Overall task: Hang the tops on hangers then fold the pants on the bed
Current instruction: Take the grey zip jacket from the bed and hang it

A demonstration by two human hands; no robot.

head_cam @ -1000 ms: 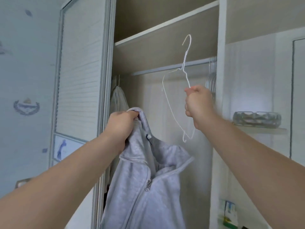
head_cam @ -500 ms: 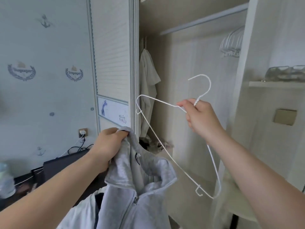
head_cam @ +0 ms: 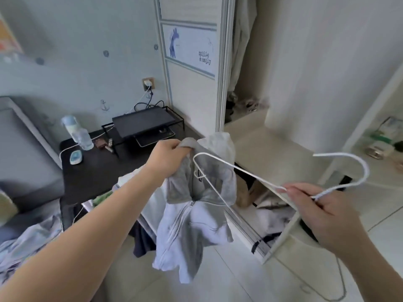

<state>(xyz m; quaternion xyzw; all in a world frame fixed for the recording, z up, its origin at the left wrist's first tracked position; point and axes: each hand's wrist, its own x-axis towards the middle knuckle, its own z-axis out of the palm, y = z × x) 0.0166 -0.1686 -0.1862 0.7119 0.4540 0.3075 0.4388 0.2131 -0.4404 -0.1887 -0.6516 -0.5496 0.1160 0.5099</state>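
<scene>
Grey zip hoodie hangs in the air in front of the wardrobe, above the tiled floor, zip partly done up. Left hand grips it, fingers curled round a bunch of cloth at the hood edge, and the garment droops from that one hold.

Right hand pinches a white wire hanger at the neck, where the hook meets the shoulders. The hook points right. One shoulder end lies across the open collar of the hoodie, just beside the left hand. Whether that end is inside the neck opening cannot be told.

A pulled-out wardrobe drawer below the hanger holds mixed light and dark clothing. A pale garment hangs inside the wardrobe at the top.

A black surface left of the wardrobe carries a plastic bottle and a black stand. Loose pale clothing lies at lower left.
</scene>
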